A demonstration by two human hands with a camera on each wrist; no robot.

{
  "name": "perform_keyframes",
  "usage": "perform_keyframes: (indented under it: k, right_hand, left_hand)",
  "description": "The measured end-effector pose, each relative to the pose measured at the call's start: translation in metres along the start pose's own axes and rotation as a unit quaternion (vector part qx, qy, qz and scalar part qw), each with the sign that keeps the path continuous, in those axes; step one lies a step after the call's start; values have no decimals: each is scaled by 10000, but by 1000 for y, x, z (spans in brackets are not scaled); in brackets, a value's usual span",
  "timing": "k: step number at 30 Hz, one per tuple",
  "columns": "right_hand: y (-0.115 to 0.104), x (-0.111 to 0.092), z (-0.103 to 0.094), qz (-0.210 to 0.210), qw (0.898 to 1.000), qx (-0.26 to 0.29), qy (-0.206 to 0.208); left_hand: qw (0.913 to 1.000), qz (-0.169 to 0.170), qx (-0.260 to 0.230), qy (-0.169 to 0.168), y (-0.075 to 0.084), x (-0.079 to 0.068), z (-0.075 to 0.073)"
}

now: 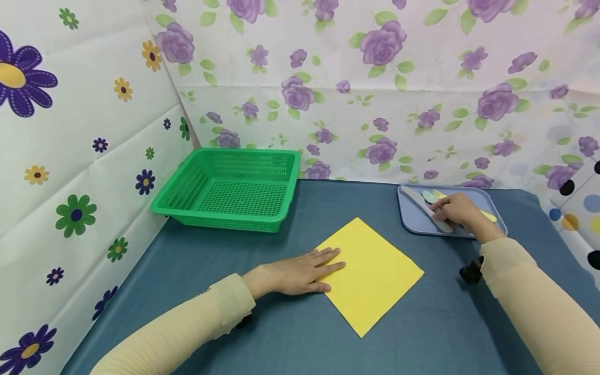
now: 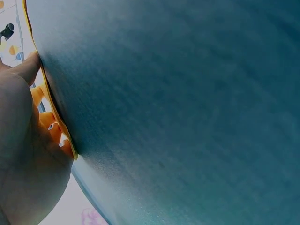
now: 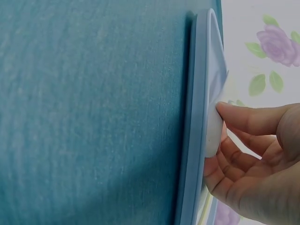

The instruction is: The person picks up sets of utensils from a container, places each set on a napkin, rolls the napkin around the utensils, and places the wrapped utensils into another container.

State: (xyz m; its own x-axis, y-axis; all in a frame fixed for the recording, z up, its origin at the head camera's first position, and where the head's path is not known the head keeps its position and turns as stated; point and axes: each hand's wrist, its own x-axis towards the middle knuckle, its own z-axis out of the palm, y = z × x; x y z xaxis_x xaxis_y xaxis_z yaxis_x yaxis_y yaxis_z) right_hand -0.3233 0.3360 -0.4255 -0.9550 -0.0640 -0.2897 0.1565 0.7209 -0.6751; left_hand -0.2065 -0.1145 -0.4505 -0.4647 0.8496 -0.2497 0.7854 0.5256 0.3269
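Note:
My left hand (image 1: 300, 272) lies with fingers spread on the left corner of a yellow square napkin (image 1: 370, 281), which is laid flat as a diamond. In the left wrist view its thumb (image 2: 29, 68) rests along the napkin's edge. Over a blue tray (image 1: 412, 223) at the right, my right hand (image 1: 457, 211) pinches the handle of a pale knife (image 1: 416, 199) between thumb and fingers. The right wrist view shows the knife handle (image 3: 214, 133) just inside the tray rim. Beside it lie a light-coloured spoon (image 1: 428, 197) and a yellow fork (image 1: 488, 215), both partly hidden by the hand.
A green plastic basket (image 1: 225, 224) stands at the back left of the blue-covered table (image 1: 328, 203). Flower-patterned sheets (image 1: 337, 130) hang along the back and left sides. The tray sits near the table's back right corner.

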Motion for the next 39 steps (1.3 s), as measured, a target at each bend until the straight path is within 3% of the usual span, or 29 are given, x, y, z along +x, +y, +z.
perform_keyframes:
  k: [13,21,28,39]
  right_hand:
    - [-1,-3,-7,-53,9997,206,-94]
    - [-2,-7,-9,-40,9992,337,-210]
    - [-1,-5,-5,-28,9970,737,-241]
    - [0,-9,1,154,9922,1198,-317]
  left_hand:
    - [9998,-1,-130,124,-1,0,3]
    - [9983,-203,-423,332,-1,0,3]
    - [9983,-86,-500,296,-3,1,1]
    - [9994,-67,-152,316,0,-1,1]
